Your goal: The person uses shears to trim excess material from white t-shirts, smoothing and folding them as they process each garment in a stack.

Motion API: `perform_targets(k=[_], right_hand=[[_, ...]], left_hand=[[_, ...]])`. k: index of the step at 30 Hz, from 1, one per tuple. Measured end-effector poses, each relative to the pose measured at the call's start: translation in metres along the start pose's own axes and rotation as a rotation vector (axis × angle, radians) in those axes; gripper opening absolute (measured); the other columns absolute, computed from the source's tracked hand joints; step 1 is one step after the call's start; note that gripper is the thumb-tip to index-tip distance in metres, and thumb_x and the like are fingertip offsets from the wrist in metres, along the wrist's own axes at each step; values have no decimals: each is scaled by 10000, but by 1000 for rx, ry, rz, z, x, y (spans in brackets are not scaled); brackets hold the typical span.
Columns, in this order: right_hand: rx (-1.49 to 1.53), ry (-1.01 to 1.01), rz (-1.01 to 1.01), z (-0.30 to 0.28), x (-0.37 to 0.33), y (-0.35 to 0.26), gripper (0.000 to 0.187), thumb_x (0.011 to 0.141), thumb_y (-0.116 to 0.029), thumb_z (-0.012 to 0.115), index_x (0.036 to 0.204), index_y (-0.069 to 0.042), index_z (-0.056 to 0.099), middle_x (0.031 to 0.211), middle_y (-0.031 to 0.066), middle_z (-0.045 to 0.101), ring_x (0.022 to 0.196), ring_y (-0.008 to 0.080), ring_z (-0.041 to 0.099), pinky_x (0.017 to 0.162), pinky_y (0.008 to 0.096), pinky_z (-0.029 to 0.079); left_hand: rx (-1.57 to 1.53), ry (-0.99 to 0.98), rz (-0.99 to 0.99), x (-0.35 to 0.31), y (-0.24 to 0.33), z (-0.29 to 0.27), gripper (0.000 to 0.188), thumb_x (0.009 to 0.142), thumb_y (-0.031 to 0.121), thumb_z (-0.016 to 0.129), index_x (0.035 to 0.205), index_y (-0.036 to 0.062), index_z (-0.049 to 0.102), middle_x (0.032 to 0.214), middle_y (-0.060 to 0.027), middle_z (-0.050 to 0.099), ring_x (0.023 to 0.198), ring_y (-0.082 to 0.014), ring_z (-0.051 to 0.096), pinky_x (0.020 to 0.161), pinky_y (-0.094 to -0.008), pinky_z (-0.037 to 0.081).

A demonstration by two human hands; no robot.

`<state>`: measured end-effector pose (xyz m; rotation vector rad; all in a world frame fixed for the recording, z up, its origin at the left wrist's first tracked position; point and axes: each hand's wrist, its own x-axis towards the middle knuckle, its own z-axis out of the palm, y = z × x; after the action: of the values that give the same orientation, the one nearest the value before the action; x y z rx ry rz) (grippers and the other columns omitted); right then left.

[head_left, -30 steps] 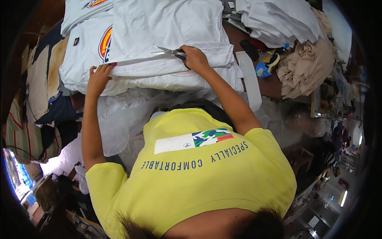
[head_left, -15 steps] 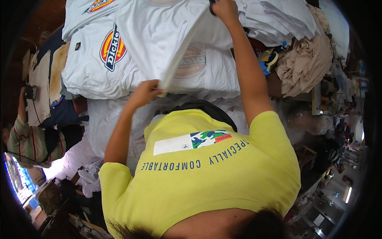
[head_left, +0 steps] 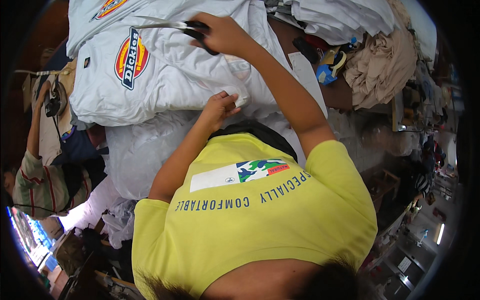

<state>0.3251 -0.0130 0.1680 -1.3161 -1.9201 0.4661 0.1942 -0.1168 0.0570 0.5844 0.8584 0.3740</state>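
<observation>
My right hand [head_left: 220, 34] is closed around the black handles of a pair of scissors [head_left: 170, 24]. Their metal blades point left, slightly parted, above the white shirts. With closed fingers, my left hand [head_left: 219, 109] grips a corner of a white T-shirt [head_left: 215, 75] at the near edge of the pile. Loose and wrinkled, this shirt lies over others, with a print showing faintly through its cloth. Left of it rests a white T-shirt with a red, yellow and blue chest print [head_left: 100, 95].
A heap of beige cloth [head_left: 382, 75] and stacked white garments [head_left: 345, 17] occupy the right side. A tape roll [head_left: 340, 61] sits between. Clear plastic [head_left: 132, 155] hangs below the table edge. At far left, another person [head_left: 50, 185] handles a corded dark tool [head_left: 55, 102].
My right hand has come left and down with the scissors, now fully in sight. My left hand has shifted right with the shirt's edge, and the lifted cloth has sunk onto the pile.
</observation>
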Motion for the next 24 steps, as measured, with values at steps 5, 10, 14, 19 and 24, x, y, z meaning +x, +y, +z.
perform_targets(k=[5, 10, 14, 19, 24], right_hand=[[-28, -14, 460, -16, -124, 32, 478, 691, -254, 744, 1080, -67, 538, 906, 106, 642, 797, 260, 636, 705, 317, 483], [161, 46, 658, -10, -215, 42, 457, 678, -195, 753, 1064, -71, 542, 838, 72, 641, 666, 173, 585, 637, 275, 461], [380, 72, 674, 0, -237, 36, 473, 690, -155, 761, 1065, -12, 511, 852, 59, 634, 705, 92, 562, 655, 224, 454], [940, 113, 901, 8, -218, 18, 494, 713, -139, 746, 1107, -43, 464, 819, 26, 561, 733, 107, 581, 647, 217, 478], [1091, 222, 882, 15, -220, 27, 452, 696, -87, 745, 1062, -55, 481, 840, 50, 550, 655, 104, 562, 567, 215, 470]], left_hand=[[71, 25, -4, 6, -5, -19, 126, 835, 208, 598, 846, 89, 557, 671, 50, 476, 604, -69, 460, 625, -206, 416], [-466, 137, -62, -3, 3, -22, 126, 834, 192, 608, 891, 93, 555, 783, 6, 575, 782, -117, 588, 660, -238, 452], [-544, 41, 19, -3, -2, -19, 124, 832, 129, 605, 921, 74, 539, 880, -28, 607, 891, -169, 607, 767, -287, 505], [-154, -22, 52, -5, -8, 3, 166, 809, 100, 626, 941, 59, 533, 877, -34, 603, 827, -141, 601, 766, -289, 513], [-15, 4, 122, -4, -11, 15, 171, 803, 82, 626, 939, 43, 529, 869, -39, 600, 765, -122, 597, 715, -265, 516]])
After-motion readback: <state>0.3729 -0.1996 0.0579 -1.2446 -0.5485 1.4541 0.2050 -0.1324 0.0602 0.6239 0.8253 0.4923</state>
